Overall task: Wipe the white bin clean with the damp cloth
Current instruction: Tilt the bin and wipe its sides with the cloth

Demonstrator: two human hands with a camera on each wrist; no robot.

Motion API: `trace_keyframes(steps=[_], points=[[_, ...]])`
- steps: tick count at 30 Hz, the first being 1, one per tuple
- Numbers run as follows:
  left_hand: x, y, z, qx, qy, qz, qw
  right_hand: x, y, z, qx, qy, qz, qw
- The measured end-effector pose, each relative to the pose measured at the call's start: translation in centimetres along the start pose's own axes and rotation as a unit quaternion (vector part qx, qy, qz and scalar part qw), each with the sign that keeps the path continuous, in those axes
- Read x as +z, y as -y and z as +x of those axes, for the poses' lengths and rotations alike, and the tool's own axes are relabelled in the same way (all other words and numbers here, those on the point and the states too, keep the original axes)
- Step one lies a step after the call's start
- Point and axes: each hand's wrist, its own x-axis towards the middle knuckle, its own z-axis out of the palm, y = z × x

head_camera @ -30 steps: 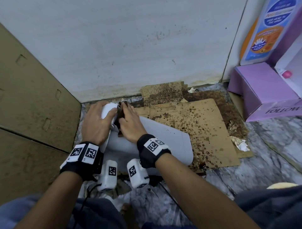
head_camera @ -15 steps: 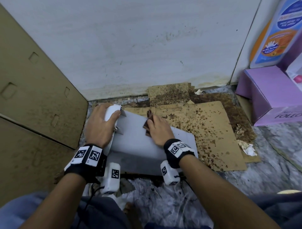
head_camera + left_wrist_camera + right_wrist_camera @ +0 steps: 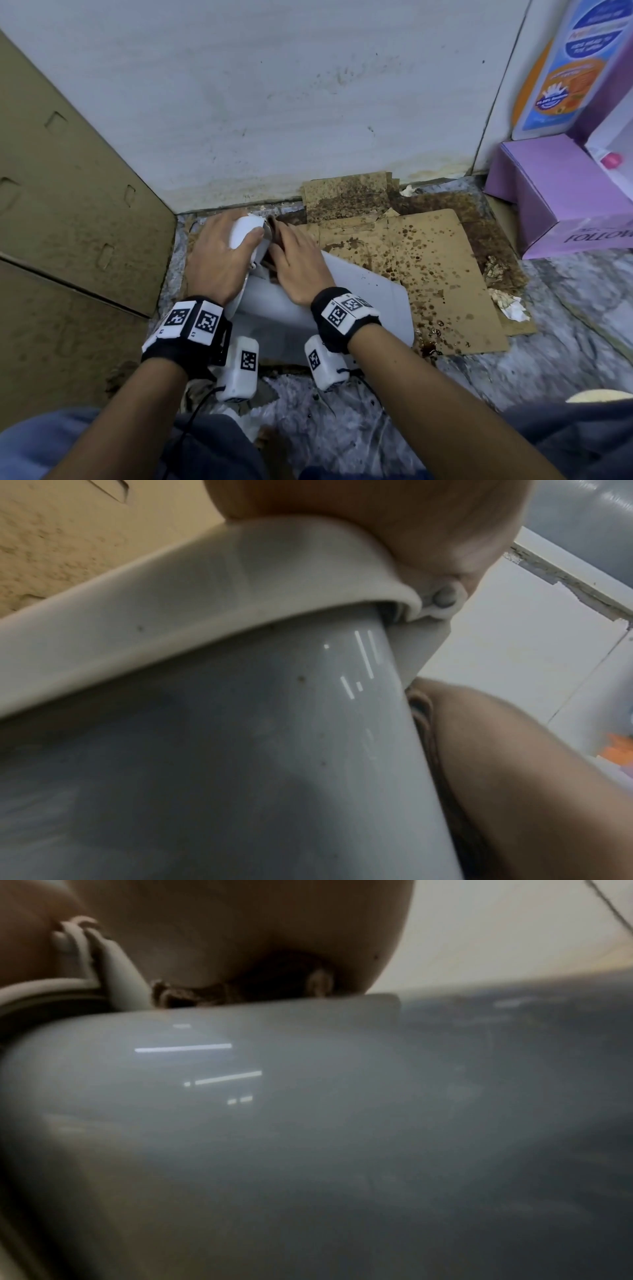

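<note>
Now the left hand (image 3: 219, 253) curls over the white bin's (image 3: 359, 301) rim — right hand (image 3: 298, 263), fingers together, presses the cloth (image 3: 274, 233) beside it.

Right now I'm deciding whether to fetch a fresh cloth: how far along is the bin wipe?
Midway. Done-looking: the white bin side facing up appears clean. In hand: the left hand grips its rim end while the right hand presses the brown cloth there. Left: small dark specks on the side wall; the underside is unseen.
</note>
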Motion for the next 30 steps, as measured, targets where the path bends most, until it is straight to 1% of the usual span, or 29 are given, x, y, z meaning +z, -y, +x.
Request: trace_keyframes(steps=[3,6,9,10,12,13,15,17,19,21,24,26,30], points=[[-0.4,0.6,0.1,-0.001,-0.002,-0.015,1.000,-0.6,-3.0,-1.5,0.038,0.003,-0.001,0.999],[-0.7,1.3,0.3,-0.015,-0.002,-0.022,1.000,-1.5,-7.1,-3.6,0.072,0.010,-0.043,0.996],[-0.7,1.5,0.6,-0.019,0.003,-0.018,1.000,-2.3,-10.7,-5.3,0.116,-0.010,-0.062,0.991],[-0.7,1.3,0.7,-0.017,0.003,-0.017,1.000,-2.5,-11.2,-5.7,0.131,-0.017,-0.065,0.989],[-0.4,0.8,0.7,-0.013,0.004,-0.021,1.000,-2.6,-11.2,-5.7,0.144,-0.014,-0.083,0.986],[-0.2,0.5,0.7,-0.011,0.003,-0.024,1.000,-2.6,-10.8,-5.6,0.135,-0.005,-0.104,0.985],[0.1,-0.2,0.8,-0.010,0.002,-0.019,1.000,-2.2,-8.9,-5.0,0.086,0.013,-0.144,0.986],[0.4,-0.6,1.0,-0.010,0.007,-0.005,1.000,-1.9,-6.3,-3.9,0.041,0.028,-0.154,0.987],[0.5,-0.8,1.3,-0.007,0.015,0.003,1.000,-1.5,-4.4,-2.7,0.050,0.012,-0.103,0.993],[0.6,-0.8,1.5,-0.008,0.019,0.005,1.000,-1.6,-3.7,-2.0,0.074,-0.007,-0.040,0.996],[0.6,-0.8,1.7,-0.009,0.022,0.007,1.000,-2.2,-4.5,-2.6,0.071,0.009,-0.030,0.997],[0.7,-0.7,1.9,-0.010,0.019,0.006,1.000,-2.5,-6.1,-3.4,0.074,0.005,-0.027,0.997],[0.7,-0.4,2.3,-0.014,0.018,-0.009,1.000,-3.8,-9.9,-6.0,0.125,-0.001,-0.029,0.992]])
